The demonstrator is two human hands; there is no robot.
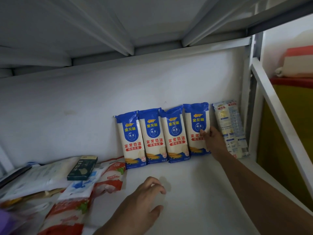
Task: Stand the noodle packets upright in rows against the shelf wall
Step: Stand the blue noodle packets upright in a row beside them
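Note:
Several blue and white noodle packets (153, 134) stand upright side by side against the white back wall (84, 102) of the shelf. My right hand (213, 141) grips the right edge of the rightmost blue packet (196, 122), thumb on its front and fingers behind it. A paler packet (230, 128) with its back label facing out leans against the wall to the right, apart from the row. My left hand (144, 200) hovers low over the shelf floor (194, 192) with loosely curled fingers and holds nothing.
A heap of lying bags fills the left: red and white packets (110, 177), a blue and white bag (79, 189), and a dark green box (83, 167) on top. The upper shelf's underside (135, 22) hangs close overhead. A white frame post (277, 116) bounds the right.

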